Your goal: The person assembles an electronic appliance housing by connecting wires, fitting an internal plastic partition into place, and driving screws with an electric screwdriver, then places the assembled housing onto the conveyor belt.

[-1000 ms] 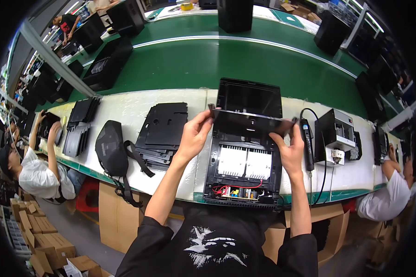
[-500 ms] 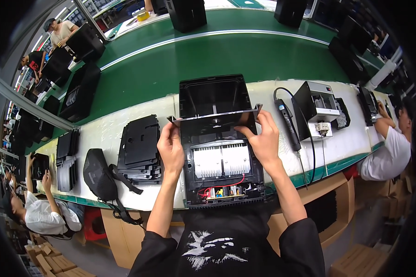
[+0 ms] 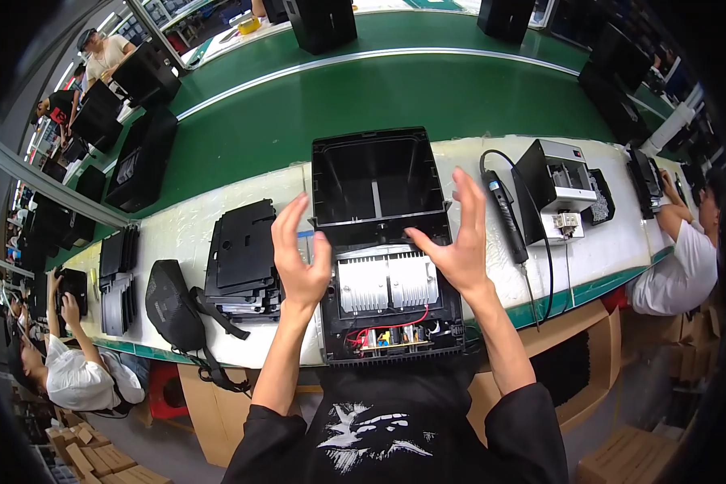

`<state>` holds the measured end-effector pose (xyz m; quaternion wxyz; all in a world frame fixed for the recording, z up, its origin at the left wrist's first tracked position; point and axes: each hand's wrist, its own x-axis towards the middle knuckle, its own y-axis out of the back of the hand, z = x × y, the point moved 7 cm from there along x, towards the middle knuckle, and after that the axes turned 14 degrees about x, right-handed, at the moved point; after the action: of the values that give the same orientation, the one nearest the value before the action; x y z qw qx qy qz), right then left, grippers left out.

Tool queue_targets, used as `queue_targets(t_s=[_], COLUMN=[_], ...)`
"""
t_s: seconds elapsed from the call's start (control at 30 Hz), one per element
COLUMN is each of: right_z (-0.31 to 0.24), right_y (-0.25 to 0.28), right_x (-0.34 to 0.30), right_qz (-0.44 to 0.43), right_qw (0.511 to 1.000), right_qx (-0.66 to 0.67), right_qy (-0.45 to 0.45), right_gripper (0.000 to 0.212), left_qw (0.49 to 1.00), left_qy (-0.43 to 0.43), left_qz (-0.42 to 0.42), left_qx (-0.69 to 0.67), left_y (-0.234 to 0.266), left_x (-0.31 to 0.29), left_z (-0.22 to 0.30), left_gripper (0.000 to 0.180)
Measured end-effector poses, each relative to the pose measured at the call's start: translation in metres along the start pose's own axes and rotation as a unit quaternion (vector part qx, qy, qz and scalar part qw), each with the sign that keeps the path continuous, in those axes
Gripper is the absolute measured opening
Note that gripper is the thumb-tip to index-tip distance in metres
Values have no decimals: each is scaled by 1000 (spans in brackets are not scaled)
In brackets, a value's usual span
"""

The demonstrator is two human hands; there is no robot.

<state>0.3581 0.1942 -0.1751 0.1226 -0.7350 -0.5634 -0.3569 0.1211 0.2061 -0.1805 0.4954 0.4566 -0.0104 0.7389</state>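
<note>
My left hand (image 3: pixel 297 262) and my right hand (image 3: pixel 464 250) hover open on either side of a black housing, fingers spread and holding nothing. The open hollow box (image 3: pixel 343 173) of the housing lies on its far side, with a dark panel (image 3: pixel 379 230) across its near edge. Closer to me sits a black unit with silver finned heat sinks (image 3: pixel 365 284), red wires and a circuit board (image 3: pixel 395 340). My right thumb is close to the dark panel; whether it touches cannot be told.
Left of me are stacked black plates (image 3: pixel 242 250) and a dark strapped bag (image 3: pixel 169 302). An electric screwdriver (image 3: pixel 504 218) and a screw feeder (image 3: pixel 557 181) stand right. Beyond runs a green conveyor (image 3: pixel 339 101). Co-workers (image 3: pixel 81 375) sit at both sides; cardboard boxes (image 3: pixel 589 363) stand below.
Both hands have let go of the dark panel they gripped by its ends and opened. The panel has gone down at the box's near edge, leaving more of the box's inside in sight.
</note>
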Motion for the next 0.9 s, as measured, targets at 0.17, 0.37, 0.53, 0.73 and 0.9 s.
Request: queue_targets(t_s=[0.17, 0.37, 0.53, 0.73, 0.9], right_z=[-3, -14, 11, 18, 26], right_y=[-17, -21, -25, -26, -24], right_x=[-2, 8, 4, 2, 0], right_qz=[-122, -89, -112, -131, -138], right_qw=[983, 977, 976, 974, 984], right_qx=[-95, -144, -176, -187, -105], right_qy=[102, 127, 60, -11, -42], right_gripper=[31, 20, 13, 13, 17], left_qw=[958, 965, 964, 957, 944], left_qy=[-228, -172, -124, -116, -97], left_qz=[-122, -99, -166, -239, -294], left_qx=[120, 174, 170, 118, 118], left_y=[-24, -34, -48, -55, -58], left_x=[7, 5, 4, -2, 1], left_z=[51, 41, 31, 24, 24], left_gripper=[31, 29, 22, 20, 22])
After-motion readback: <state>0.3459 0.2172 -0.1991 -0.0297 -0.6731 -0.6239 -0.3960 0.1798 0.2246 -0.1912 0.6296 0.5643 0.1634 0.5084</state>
